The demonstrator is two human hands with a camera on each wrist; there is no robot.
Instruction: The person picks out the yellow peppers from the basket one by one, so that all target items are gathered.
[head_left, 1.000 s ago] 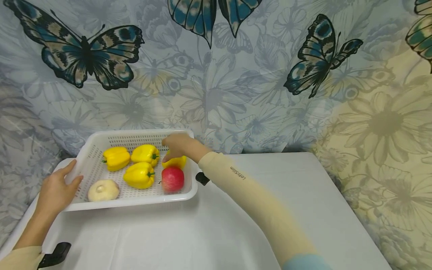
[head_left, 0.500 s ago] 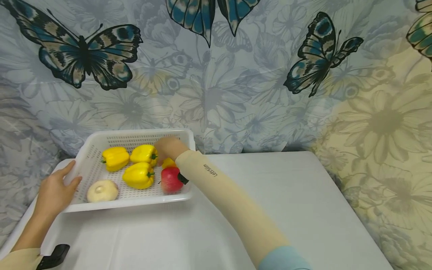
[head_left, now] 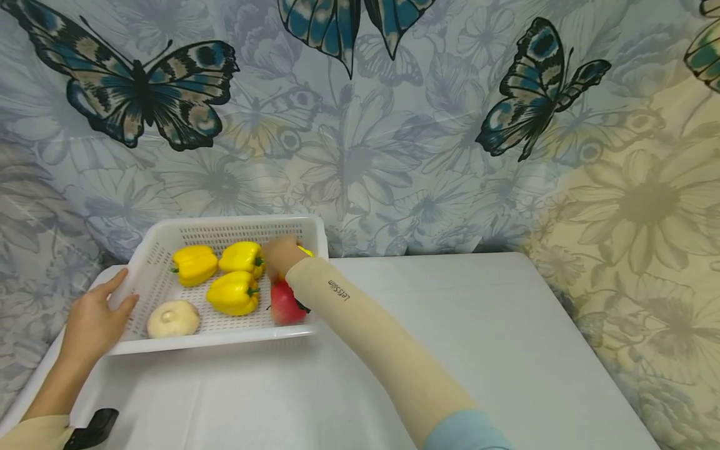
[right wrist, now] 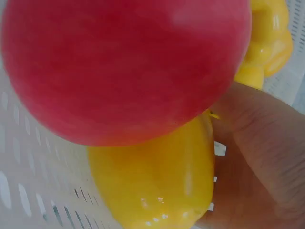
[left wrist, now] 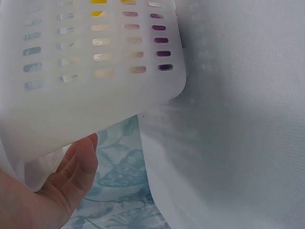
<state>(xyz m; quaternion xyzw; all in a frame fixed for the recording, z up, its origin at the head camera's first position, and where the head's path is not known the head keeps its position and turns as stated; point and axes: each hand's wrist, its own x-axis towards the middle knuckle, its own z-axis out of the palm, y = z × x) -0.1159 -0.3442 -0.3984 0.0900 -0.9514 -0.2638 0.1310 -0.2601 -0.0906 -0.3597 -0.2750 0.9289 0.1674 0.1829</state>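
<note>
A white perforated basket (head_left: 236, 222) stands on the table at the left. It holds three free yellow peppers (head_left: 232, 292), a pale garlic-like bulb (head_left: 173, 317) and a red apple (head_left: 284, 305). My right hand (head_left: 281, 256) reaches into the basket's right end and grips another yellow pepper (right wrist: 157, 176) just behind the apple (right wrist: 124, 67); only a sliver of that pepper (head_left: 305, 251) shows in the head view. My left hand (head_left: 92, 319) rests with straight fingers against the basket's left wall (left wrist: 95, 95), its thumb (left wrist: 71, 176) below the corner.
The white table (head_left: 450, 325) stretches bare to the right of the basket. A butterfly-and-flower printed cloth (head_left: 394, 125) hangs close behind the basket and along the right side. A black wrist strap (head_left: 90, 428) shows at the lower left.
My right hand has shifted left and lower inside the basket, now close behind the apple with the yellow pepper under it. The left hand and the basket have stayed put.
</note>
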